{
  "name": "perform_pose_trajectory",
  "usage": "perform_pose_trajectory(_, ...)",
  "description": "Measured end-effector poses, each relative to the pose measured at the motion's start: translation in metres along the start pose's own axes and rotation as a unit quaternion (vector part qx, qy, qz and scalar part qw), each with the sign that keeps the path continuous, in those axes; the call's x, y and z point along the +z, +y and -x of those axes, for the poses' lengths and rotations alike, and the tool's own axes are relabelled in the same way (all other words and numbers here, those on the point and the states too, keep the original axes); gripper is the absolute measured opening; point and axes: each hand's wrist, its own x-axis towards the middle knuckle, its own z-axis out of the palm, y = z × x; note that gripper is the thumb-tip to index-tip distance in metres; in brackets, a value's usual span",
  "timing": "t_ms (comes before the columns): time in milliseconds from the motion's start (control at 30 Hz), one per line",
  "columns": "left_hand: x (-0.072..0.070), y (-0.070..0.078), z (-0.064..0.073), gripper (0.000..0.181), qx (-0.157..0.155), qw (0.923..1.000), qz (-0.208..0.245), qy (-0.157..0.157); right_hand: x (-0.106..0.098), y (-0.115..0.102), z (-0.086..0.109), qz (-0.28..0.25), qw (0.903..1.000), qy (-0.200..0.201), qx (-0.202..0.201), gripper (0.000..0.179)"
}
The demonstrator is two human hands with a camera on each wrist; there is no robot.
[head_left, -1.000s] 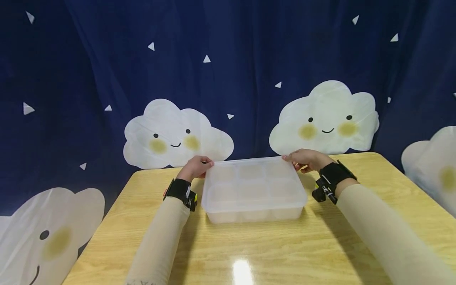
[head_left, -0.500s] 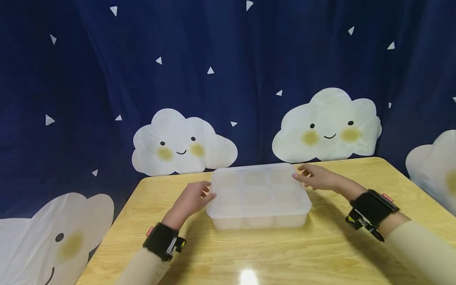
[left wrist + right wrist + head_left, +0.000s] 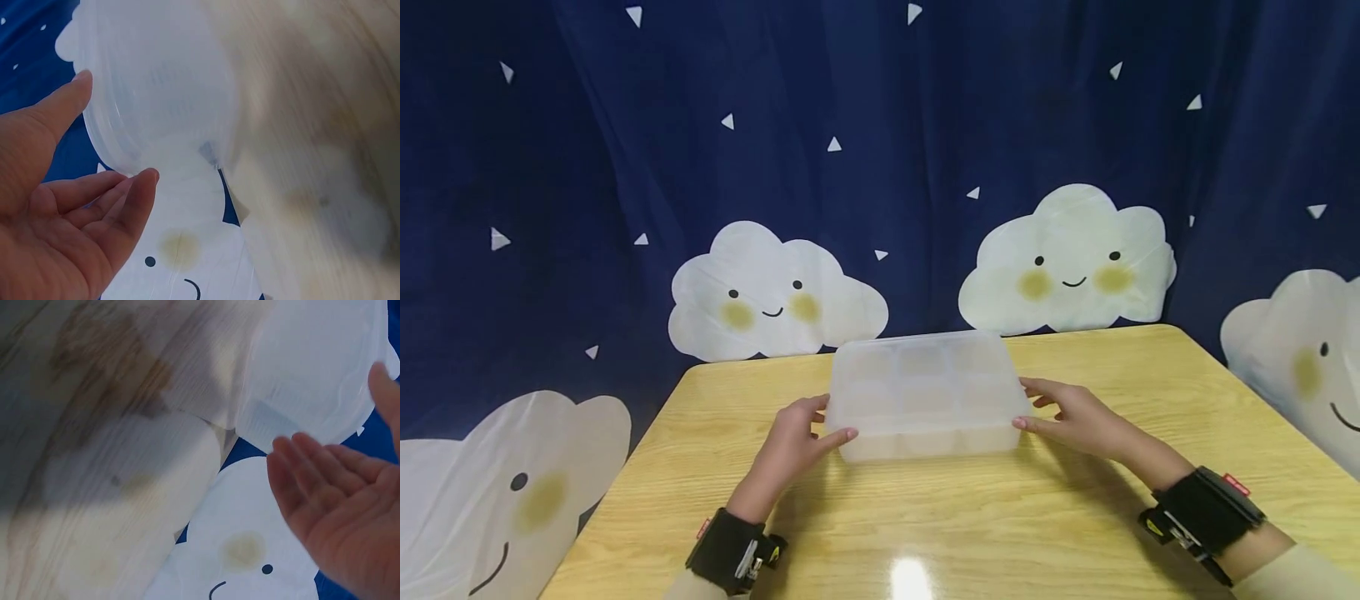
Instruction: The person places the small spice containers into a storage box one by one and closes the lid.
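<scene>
A translucent white plastic box (image 3: 925, 404) with a lid lies on the table, and a grid of several compartments shows faintly through it. At its left front corner is my left hand (image 3: 788, 446), thumb at the front edge and fingers along the side. My right hand (image 3: 1082, 421) mirrors this at the right front corner, the fingers fairly straight. In the left wrist view, the thumb tip meets the rim of the box (image 3: 169, 81), with the fingertips right by its corner. The right wrist view has relaxed fingertips (image 3: 300, 439) beside the box corner.
The wooden table (image 3: 925, 517) reaches back to a dark blue curtain (image 3: 887, 100) printed with smiling clouds and small white triangles. Each wrist wears a black strap (image 3: 1210, 512) with a small camera.
Both hands have come from the box's far corners, back along its sides, to the front corners. The head view has shifted slightly; the box stays at about the same place.
</scene>
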Motion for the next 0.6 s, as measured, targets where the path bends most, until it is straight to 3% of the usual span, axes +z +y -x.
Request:
perform_pose_trajectory(167, 0.007, -0.005, -0.011, 0.056, 0.001, 1.0, -0.009, -0.004, 0.008, -0.002, -0.009, 0.048, 0.9984, 0.025, 0.017, 0.061)
perform_pose_trajectory(433, 0.015, -0.011, -0.025, 0.064, 0.006, 0.9991, -0.041, 0.011, 0.013, -0.008, -0.027, 0.053, 0.9957, 0.019, 0.073, 0.062)
perform_pose_trajectory(600, 0.02, -0.002, -0.02, 0.063, 0.034, 0.9941, -0.095, 0.04, 0.021, -0.023, -0.026, 0.073, 0.9929, 0.046, 0.082, 0.067)
